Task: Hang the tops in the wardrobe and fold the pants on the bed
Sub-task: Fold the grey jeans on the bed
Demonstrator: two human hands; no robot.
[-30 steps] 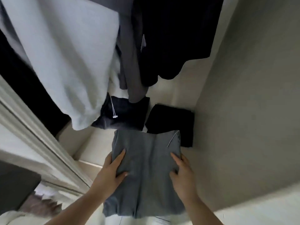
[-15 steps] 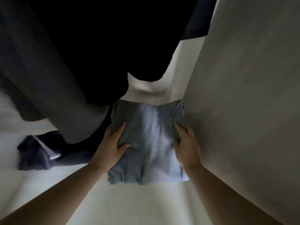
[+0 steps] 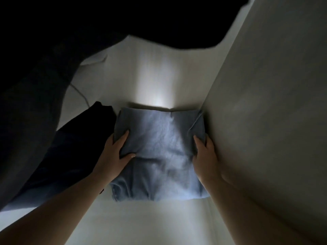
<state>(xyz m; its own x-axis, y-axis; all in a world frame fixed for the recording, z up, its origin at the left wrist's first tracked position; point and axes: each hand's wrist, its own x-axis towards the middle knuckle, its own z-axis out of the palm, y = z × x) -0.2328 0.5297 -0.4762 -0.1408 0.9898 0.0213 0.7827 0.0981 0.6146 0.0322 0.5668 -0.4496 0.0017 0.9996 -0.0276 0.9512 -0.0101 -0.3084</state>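
A folded pair of light blue pants (image 3: 159,149) lies on the pale wardrobe floor (image 3: 150,221), its right edge against the side wall. My left hand (image 3: 115,154) grips its left side, thumb on top and fingers tucked under the fabric. My right hand (image 3: 203,156) grips its right side the same way, next to the wall. Both forearms reach in from the bottom of the view.
Dark folded garments (image 3: 74,147) lie to the left of the blue pants, touching them. Dark hanging tops (image 3: 123,18) fill the top and left of the view. The wardrobe side wall (image 3: 265,103) rises on the right. A thin white cord (image 3: 79,92) hangs at the left.
The blue pants have moved deeper into the wardrobe and sit on its floor against the right wall. My head has gone lower under the hanging clothes, so the view is darker.
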